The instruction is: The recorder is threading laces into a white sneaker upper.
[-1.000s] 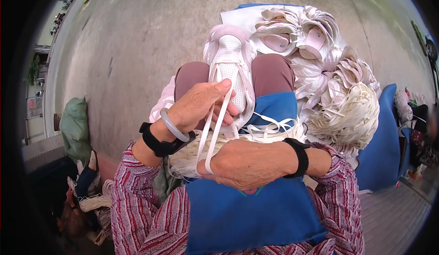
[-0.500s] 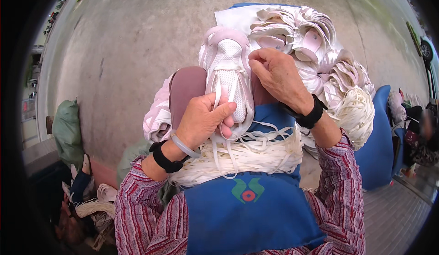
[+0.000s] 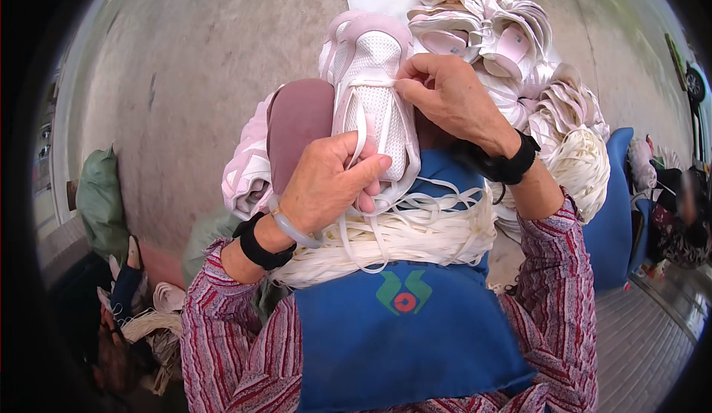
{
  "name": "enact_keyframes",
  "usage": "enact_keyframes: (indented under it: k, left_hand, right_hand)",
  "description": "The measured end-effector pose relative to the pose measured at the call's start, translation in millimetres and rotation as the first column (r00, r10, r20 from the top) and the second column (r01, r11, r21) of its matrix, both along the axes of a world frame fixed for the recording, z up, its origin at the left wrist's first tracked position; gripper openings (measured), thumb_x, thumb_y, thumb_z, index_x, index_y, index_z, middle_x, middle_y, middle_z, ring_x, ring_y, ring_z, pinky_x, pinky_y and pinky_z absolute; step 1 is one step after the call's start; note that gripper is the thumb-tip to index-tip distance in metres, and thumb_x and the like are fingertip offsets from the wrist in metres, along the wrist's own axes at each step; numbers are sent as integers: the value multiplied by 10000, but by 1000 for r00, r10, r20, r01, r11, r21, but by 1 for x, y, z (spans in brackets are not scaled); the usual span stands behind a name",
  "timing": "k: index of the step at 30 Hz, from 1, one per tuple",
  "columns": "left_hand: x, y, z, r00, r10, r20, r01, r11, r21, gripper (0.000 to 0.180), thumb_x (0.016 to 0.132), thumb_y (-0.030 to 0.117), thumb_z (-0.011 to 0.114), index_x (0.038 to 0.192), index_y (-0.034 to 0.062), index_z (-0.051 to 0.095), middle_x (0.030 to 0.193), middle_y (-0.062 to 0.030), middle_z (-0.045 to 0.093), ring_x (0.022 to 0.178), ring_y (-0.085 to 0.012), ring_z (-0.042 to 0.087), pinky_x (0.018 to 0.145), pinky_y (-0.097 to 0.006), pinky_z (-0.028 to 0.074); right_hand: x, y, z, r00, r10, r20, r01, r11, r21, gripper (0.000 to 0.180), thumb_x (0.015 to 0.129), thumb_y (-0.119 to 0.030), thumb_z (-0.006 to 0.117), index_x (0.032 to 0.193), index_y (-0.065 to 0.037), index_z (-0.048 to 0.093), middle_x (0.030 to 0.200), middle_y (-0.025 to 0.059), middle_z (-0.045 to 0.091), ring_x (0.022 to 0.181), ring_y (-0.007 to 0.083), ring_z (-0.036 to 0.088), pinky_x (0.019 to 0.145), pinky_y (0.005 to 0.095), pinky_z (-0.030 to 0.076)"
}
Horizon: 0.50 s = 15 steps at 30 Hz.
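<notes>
A white mesh shoe upper with pale pink trim (image 3: 380, 51) lies over my knees, its toe pointing away. One white shoelace (image 3: 361, 122) runs across it and down to my left hand (image 3: 330, 179). That hand is closed at the near end of the upper, with the lace between thumb and fingers. My right hand (image 3: 454, 101) pinches at the upper's right edge, where the cross run of the lace ends; its fingertips partly hide the eyelet there. Below both hands, a thick bundle of white laces (image 3: 415, 235) rests on my blue apron (image 3: 408, 339).
Stacked white and pink shoe uppers (image 3: 512, 50) stand ahead on the right, beside another coil of laces (image 3: 582, 176). More uppers (image 3: 245, 164) lie left of my knee. A blue chair (image 3: 612, 213) is at the right, a green sack (image 3: 102, 198) at the left.
My right hand has shifted from beside the upper onto its edge, at the end of the lace's cross run. My left hand keeps its hold. The view has tilted slightly.
</notes>
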<state>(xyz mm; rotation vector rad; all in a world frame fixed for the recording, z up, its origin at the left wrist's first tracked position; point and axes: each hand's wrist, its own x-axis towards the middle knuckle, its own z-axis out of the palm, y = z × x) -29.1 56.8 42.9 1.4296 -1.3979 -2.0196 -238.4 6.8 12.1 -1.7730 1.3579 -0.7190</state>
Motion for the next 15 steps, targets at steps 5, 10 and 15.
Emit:
enact_keyframes:
  k: [5, 10, 15]
  left_hand:
    - [-3, 1, 3, 999, 1, 45, -1, 1000, -17, 192, 905, 148, 615, 828, -28, 604, 645, -54, 603, 518, -89, 591, 454, -228, 473]
    - [4, 3, 10, 988, -81, 129, 94, 991, -96, 181, 907, 138, 612, 848, -33, 619, 647, -44, 599, 539, -80, 577, 474, -230, 480]
    - [13, 5, 19, 968, -150, 199, 194, 956, -219, 151, 911, 119, 604, 890, -27, 635, 645, -23, 587, 556, -61, 554, 482, -214, 473]
  right_hand:
    - [7, 5, -1, 1000, -20, 6, 20, 996, -87, 192, 863, -148, 581, 843, 37, 626, 655, 54, 572, 574, 109, 494, 539, 269, 419]
    - [-2, -7, 10, 867, -189, 461, -176, 750, 638, 145, 900, -150, 564, 828, -27, 587, 599, -32, 465, 446, 40, 340, 404, 208, 295]
    - [-6, -17, 5, 936, -178, 303, -119, 651, 750, 170, 906, -183, 518, 766, -87, 516, 618, -64, 402, 437, 22, 272, 383, 196, 196]
